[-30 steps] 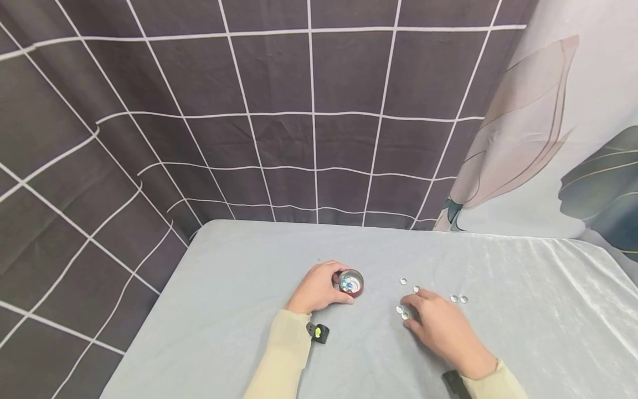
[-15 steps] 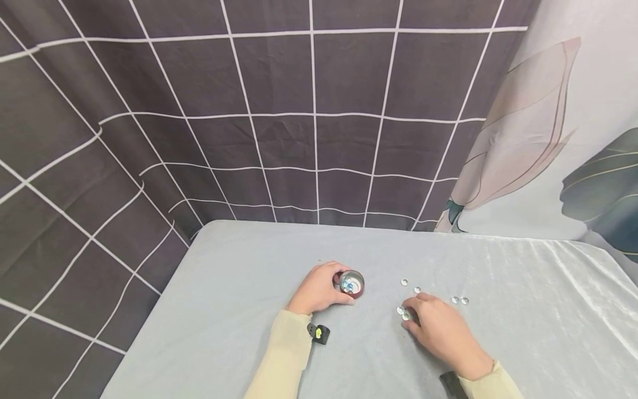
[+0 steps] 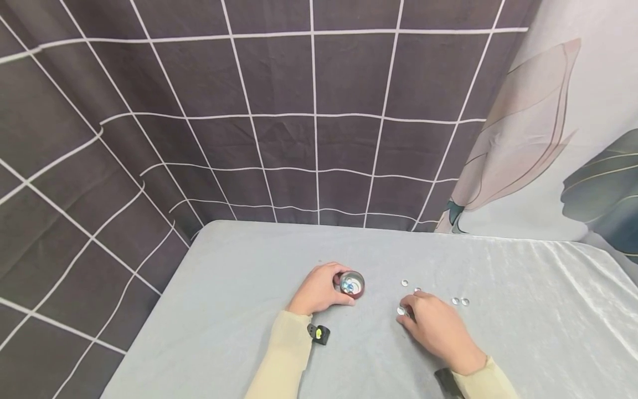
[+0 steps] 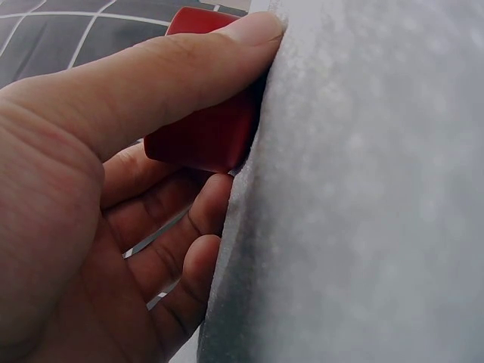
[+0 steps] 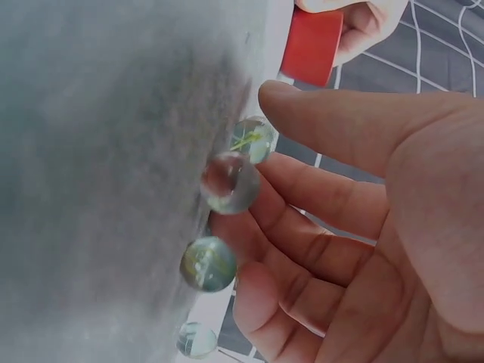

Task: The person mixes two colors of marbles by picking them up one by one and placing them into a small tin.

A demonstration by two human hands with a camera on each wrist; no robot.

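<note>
My left hand (image 3: pixel 319 288) holds a small round red cup (image 3: pixel 362 285) upright on the cloth, its thumb along the near side in the left wrist view. Several glass marbles (image 3: pixel 347 285) lie inside it. To the right, my right hand (image 3: pixel 441 330) is low over the cloth, thumb and index fingertips on either side of a marble (image 3: pixel 401 311). In the right wrist view the thumb stands apart from the nearest marble (image 5: pixel 253 141), the other fingers are bent, and a second marble (image 5: pixel 230 183) sits close by; no firm grip shows.
A loose marble (image 3: pixel 404 282) lies beyond the right hand, another (image 3: pixel 417 289) peeks out past its knuckles, and a pair of marbles (image 3: pixel 460 301) rests to its right. Pale grey cloth (image 3: pixel 239 266) covers the table. A dark checked curtain (image 3: pixel 279 138) hangs behind.
My right hand has shifted slightly left, and its thumb and index fingertips have come closer round the marbles. One of the two marbles there is now mostly hidden. The left hand and cup stay put.
</note>
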